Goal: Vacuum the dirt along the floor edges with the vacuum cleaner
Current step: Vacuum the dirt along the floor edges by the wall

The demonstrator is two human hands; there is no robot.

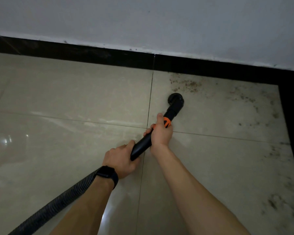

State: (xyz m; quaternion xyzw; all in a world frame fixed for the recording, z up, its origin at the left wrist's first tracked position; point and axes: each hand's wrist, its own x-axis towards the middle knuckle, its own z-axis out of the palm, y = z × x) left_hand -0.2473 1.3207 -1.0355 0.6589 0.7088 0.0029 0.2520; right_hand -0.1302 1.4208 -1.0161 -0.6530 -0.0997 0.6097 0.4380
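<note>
The black plastic vacuum tube with an orange ring (142,146) looks stiff and light, best held in two spots. The right hand (160,133) has its fingers (148,131) curled tight round it by the ring; the left hand (120,158) grips its back end. Just past the right fingers, its round black brush head (176,100) is down on the pale tile floor (66,99). Brown dirt crumbs (187,84) lie beyond, by the black edge strip (92,55). One tube, one brush, one bendy ribbed hose (58,200) behind the left fingers, two hands
</note>
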